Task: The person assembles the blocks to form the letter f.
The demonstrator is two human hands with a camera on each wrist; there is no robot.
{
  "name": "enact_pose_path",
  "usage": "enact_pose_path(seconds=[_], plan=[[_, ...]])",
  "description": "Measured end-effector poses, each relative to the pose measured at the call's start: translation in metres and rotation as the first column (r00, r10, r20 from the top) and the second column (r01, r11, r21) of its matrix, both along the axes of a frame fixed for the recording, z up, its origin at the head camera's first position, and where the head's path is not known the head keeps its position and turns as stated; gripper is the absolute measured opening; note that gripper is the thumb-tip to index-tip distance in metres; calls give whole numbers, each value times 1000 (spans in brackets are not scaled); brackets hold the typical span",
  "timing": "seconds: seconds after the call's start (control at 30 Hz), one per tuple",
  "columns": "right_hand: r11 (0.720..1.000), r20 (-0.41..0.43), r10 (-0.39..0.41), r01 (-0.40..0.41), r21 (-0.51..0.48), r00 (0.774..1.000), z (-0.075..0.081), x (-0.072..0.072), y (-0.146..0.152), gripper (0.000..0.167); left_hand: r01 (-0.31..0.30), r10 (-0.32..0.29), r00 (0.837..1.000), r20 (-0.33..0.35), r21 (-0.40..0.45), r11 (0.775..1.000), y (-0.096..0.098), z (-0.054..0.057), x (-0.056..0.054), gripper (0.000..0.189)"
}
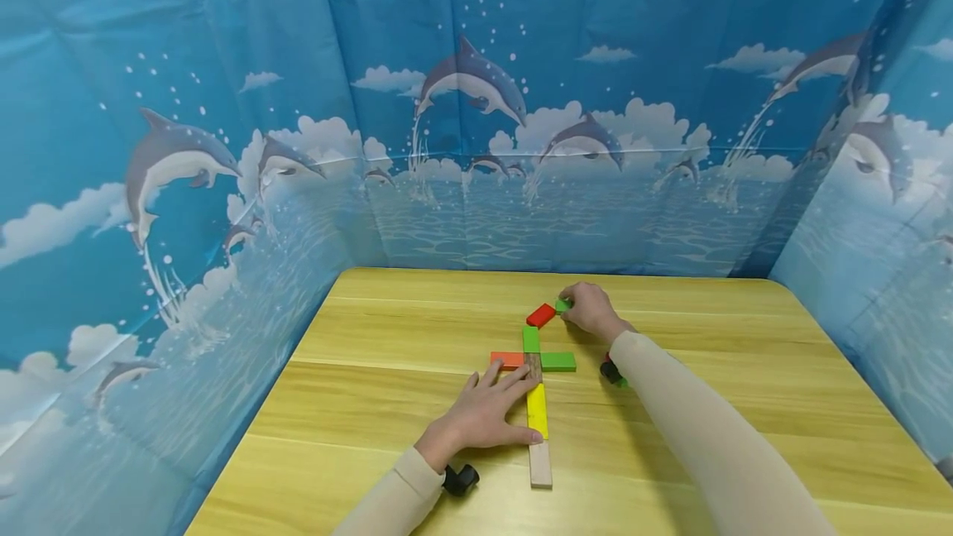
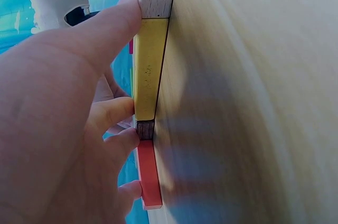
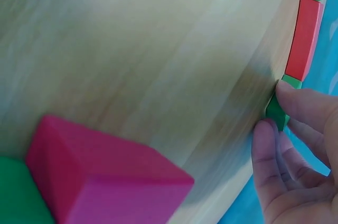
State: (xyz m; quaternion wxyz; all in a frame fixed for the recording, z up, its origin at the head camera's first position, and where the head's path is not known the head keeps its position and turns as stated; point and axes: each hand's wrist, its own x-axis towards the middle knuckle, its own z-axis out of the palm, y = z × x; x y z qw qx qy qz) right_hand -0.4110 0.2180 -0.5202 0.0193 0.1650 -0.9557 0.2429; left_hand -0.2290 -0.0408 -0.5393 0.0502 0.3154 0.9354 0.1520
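Observation:
Flat blocks lie joined in a figure on the table: a pale wooden block (image 1: 540, 470), a yellow block (image 1: 537, 413), a dark brown block (image 1: 533, 362), with an orange-red block (image 1: 507, 359) and a green block (image 1: 558, 362) at its sides and another green block (image 1: 531, 339) above. My left hand (image 1: 487, 413) rests over it, fingers spread, thumb where yellow meets pale wood, fingertips along the brown and orange-red blocks. Up and right of the column a red block (image 1: 541, 315) slants. At its far end my right hand (image 3: 303, 129) pinches a small green block (image 3: 277, 112) between thumb and fingers.
Beneath my right forearm, partly hidden in the head view, lie a magenta block (image 3: 111, 166) and a green block (image 3: 21, 192). The wooden table (image 1: 357, 404) ends at a dolphin-printed blue curtain (image 1: 581, 213) behind and at both sides.

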Motion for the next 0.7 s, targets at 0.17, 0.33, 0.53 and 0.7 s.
enact_pose_path(seconds=[0.17,0.33,0.53,0.7], plan=[[1000,28,-24,24,-3,999,5,2,3,49,15,-15,1000,10,9,1000,-1,3,-1,88],[1000,40,-28,29,-5,999,12,6,6,51,21,-21,1000,15,7,1000,-3,6,-2,88],[1000,40,-23,22,14,999,20,10,11,48,34,-34,999,35,14,999,-6,8,-3,88],[999,21,-6,5,39,1000,28,11,16,46,37,-37,999,33,2,999,-8,10,-6,88]])
